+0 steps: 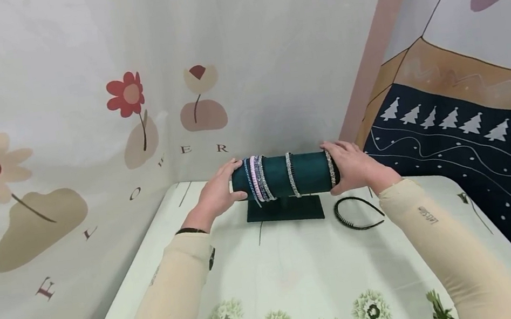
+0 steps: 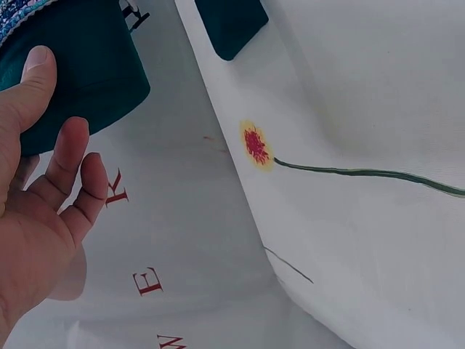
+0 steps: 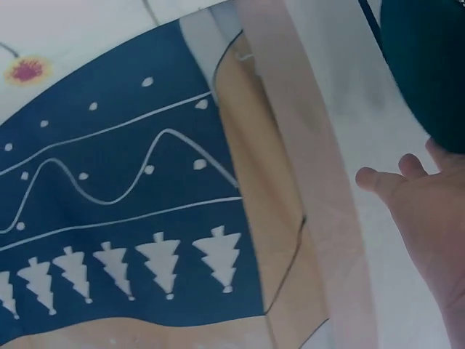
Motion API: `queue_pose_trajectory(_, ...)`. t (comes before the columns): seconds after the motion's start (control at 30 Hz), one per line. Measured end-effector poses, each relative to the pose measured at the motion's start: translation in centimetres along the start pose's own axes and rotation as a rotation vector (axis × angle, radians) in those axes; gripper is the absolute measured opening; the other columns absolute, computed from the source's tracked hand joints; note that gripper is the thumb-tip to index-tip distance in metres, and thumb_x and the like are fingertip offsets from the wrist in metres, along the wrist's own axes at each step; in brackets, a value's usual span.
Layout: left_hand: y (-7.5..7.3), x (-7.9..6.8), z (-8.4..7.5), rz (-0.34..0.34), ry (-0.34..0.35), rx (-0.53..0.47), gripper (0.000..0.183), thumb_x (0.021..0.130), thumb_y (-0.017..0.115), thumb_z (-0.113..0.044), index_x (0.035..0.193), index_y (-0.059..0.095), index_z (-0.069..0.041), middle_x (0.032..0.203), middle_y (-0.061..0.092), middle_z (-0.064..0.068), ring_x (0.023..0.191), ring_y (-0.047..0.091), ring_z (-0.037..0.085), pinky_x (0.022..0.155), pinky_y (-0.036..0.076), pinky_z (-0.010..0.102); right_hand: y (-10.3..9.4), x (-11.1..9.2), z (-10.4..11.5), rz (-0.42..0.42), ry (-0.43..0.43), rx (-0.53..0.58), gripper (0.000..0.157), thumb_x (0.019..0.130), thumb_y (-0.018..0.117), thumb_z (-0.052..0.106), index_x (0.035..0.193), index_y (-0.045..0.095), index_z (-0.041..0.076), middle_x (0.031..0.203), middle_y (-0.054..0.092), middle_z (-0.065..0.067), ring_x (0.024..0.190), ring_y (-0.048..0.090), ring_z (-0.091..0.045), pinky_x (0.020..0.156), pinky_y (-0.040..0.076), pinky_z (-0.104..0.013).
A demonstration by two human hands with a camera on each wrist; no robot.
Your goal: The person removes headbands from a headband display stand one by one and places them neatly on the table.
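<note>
A dark green headband display stand point(image 1: 313, 173) has a horizontal padded roll above a flat base point(image 1: 287, 210). My left hand point(image 1: 215, 193) holds the roll's left end, thumb in front and other fingers behind. At the opposite end my right hand point(image 1: 353, 167) grips it from the side, thumb low in front. Several beaded headbands point(image 1: 255, 178), blue, pink and silvery, crowd the roll's left part. One silvery headband point(image 1: 291, 175) circles the middle, another point(image 1: 331, 168) sits beside my right hand. In the left wrist view, the thumb presses the green fabric point(image 2: 94, 87).
A black toothed headband point(image 1: 338, 215) lies on the table right of the base. The pale tablecloth point(image 1: 290, 269) has printed flowers. Close behind the stand hangs a white flower-print curtain point(image 1: 282, 68); a dark blue tree-print cloth point(image 1: 472, 167) is at the right.
</note>
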State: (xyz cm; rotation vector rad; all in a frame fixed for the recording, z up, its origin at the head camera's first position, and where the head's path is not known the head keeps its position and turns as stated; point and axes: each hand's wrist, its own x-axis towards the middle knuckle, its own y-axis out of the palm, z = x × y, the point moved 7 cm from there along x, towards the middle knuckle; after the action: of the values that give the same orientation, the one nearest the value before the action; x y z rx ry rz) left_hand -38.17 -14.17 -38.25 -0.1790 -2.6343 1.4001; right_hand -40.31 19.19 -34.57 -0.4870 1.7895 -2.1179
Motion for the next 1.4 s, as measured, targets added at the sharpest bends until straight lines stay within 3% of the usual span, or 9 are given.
queue_pose_trajectory(0.3, -0.2, -0.1, 0.0, -0.015, 0.012, 0.001, 0.091, 0.097, 0.082, -0.028, 0.17, 0.028, -0.027, 0.182, 0.017, 0.001, 0.164, 0.028, 0.035, 0.129, 0.036, 0.061, 0.2, -1.0, -2.3, 0.012, 0.066, 0.199, 0.124, 0.074, 0.097, 0.032, 0.169, 0.019, 0.02, 0.164, 0.038, -0.022, 0.157, 0.018, -0.049, 0.11, 0.048, -0.076)
queue_pose_trajectory(0.5, 0.0, 0.0, 0.0, -0.006, 0.013, 0.007, 0.091, 0.097, 0.081, -0.028, 0.17, 0.028, -0.027, 0.182, 0.016, 0.001, 0.164, 0.029, 0.036, 0.129, 0.036, 0.061, 1.2, -1.7, -3.9, 0.018, 0.119, 0.292, 0.126, 0.078, 0.095, 0.031, 0.17, 0.013, 0.008, 0.164, 0.038, -0.026, 0.159, 0.015, -0.051, 0.118, 0.035, -0.081)
queue_pose_trajectory(0.7, -0.2, 0.0, 0.0, -0.014, 0.021, 0.0, 0.09, 0.097, 0.082, -0.028, 0.17, 0.029, -0.027, 0.182, 0.017, 0.002, 0.164, 0.028, 0.036, 0.129, 0.036, 0.062, 1.6, -2.4, -4.8, -0.015, 0.145, 0.415, 0.131, 0.081, 0.094, 0.028, 0.168, 0.0, 0.003, 0.172, 0.018, -0.029, 0.159, 0.02, -0.049, 0.125, 0.03, -0.076)
queue_pose_trajectory(0.8, -0.1, 0.0, -0.1, -0.01, 0.023, 0.001, 0.091, 0.097, 0.082, -0.028, 0.17, 0.028, -0.026, 0.182, 0.017, 0.003, 0.165, 0.027, 0.036, 0.129, 0.035, 0.062, 2.0, -2.8, -5.4, -0.038, 0.162, 0.485, 0.13, 0.082, 0.094, 0.027, 0.165, -0.003, 0.002, 0.171, 0.012, -0.028, 0.157, 0.024, -0.048, 0.126, 0.031, -0.073)
queue_pose_trajectory(0.97, 0.0, 0.0, -0.1, 0.0, 0.019, 0.003, 0.091, 0.097, 0.081, -0.028, 0.171, 0.027, -0.026, 0.182, 0.016, 0.002, 0.165, 0.026, 0.036, 0.13, 0.034, 0.062, 2.6, -3.3, -5.9, -0.042, 0.204, 0.554, 0.124, 0.083, 0.093, 0.029, 0.161, 0.001, 0.003, 0.168, 0.015, -0.03, 0.151, 0.029, -0.047, 0.124, 0.035, -0.071)
queue_pose_trajectory(1.17, 0.0, 0.0, 0.0, -0.002, 0.014, 0.002, 0.091, 0.097, 0.081, -0.028, 0.171, 0.027, -0.027, 0.182, 0.015, 0.001, 0.165, 0.026, 0.035, 0.129, 0.035, 0.062, 3.1, -3.7, -6.2, -0.045, 0.248, 0.632, 0.124, 0.086, 0.091, 0.038, 0.163, -0.002, 0.009, 0.171, 0.008, -0.031, 0.158, 0.019, -0.051, 0.124, 0.03, -0.076)
queue_pose_trajectory(1.4, 0.0, -0.1, -0.1, -0.004, 0.008, -0.001, 0.091, 0.098, 0.081, -0.028, 0.171, 0.027, -0.027, 0.182, 0.015, 0.0, 0.165, 0.026, 0.035, 0.13, 0.034, 0.062, 3.1, -3.5, -5.1, -0.071, 0.209, 0.65, 0.121, 0.087, 0.089, 0.044, 0.167, 0.002, 0.016, 0.172, 0.017, -0.027, 0.157, 0.025, -0.05, 0.12, 0.034, -0.08)
